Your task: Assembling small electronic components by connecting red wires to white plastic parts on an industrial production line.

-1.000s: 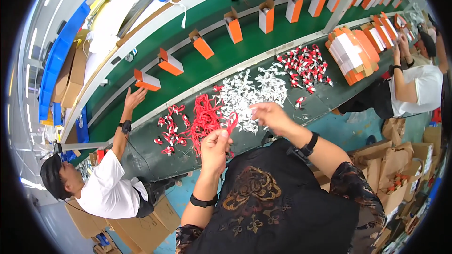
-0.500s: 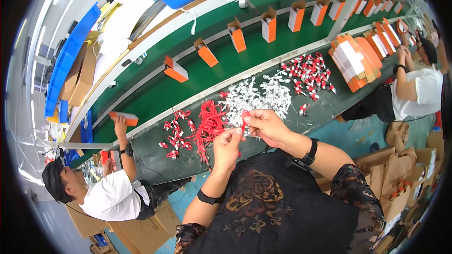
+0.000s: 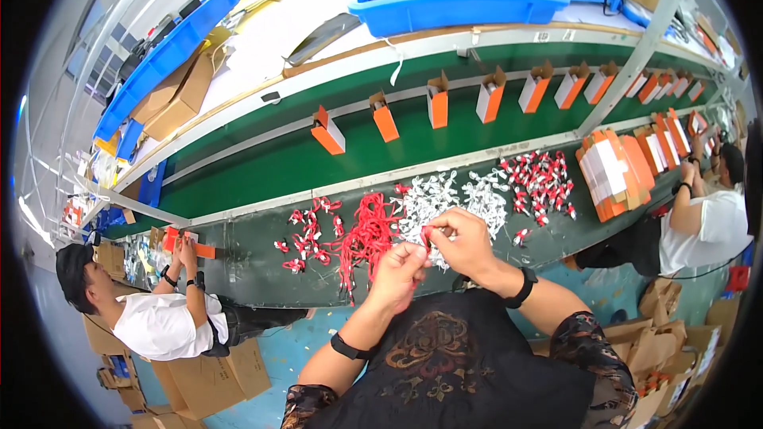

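Close together in front of my chest, both hands pinch a short looped piece of red cord [image 3: 427, 235]. My right hand [image 3: 462, 245] grips its upper part between thumb and fingers. Just below and to the left, my left hand [image 3: 402, 272] is closed at its lower end; the fingers hide most of what is there. Behind them on the dark bench lies a tangle of red cords [image 3: 370, 230]. Beside it spreads a heap of white looped cords [image 3: 433, 200]. Small red-and-white bundles lie at left [image 3: 318, 245] and in a pile at right [image 3: 542, 183].
Orange-and-white boxes [image 3: 439, 103] stand in a row on the green conveyor [image 3: 262, 167]. Flattened orange cartons [image 3: 612, 173] are stacked on the bench at right. A blue tray [image 3: 461, 9] sits on the shelf above. People work at left [image 3: 171, 322] and right [image 3: 703, 210].
My view has shifted, so the bench appears lower. Both hands stay together on the red cord, the right fingers more curled. The person at left has brought an orange box down to both hands.
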`<action>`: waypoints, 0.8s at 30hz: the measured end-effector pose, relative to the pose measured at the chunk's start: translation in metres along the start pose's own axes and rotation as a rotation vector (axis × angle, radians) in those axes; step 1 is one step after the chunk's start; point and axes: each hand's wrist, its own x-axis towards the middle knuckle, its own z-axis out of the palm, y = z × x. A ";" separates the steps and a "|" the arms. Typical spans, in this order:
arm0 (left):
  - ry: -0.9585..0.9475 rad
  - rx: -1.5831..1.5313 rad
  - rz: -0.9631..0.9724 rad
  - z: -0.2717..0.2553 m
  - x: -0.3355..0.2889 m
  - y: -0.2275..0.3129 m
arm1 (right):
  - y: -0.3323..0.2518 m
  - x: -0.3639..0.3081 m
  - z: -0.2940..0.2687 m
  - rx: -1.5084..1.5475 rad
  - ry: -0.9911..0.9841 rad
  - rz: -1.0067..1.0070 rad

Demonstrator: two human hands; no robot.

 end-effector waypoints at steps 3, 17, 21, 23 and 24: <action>-0.095 -0.225 -0.054 0.000 0.004 -0.003 | 0.002 0.012 0.004 1.358 -0.170 0.870; 0.014 -0.440 -0.038 -0.013 0.028 0.030 | 0.004 0.043 0.042 0.698 -0.018 0.535; -0.013 -0.485 -0.045 -0.019 0.031 0.034 | 0.017 0.053 0.046 1.469 -0.345 0.981; -0.040 -0.433 -0.089 -0.034 0.036 0.039 | 0.031 0.058 0.041 1.387 -0.507 0.882; -0.068 -0.378 -0.128 -0.042 0.040 0.045 | 0.038 0.066 0.039 1.299 -0.662 0.776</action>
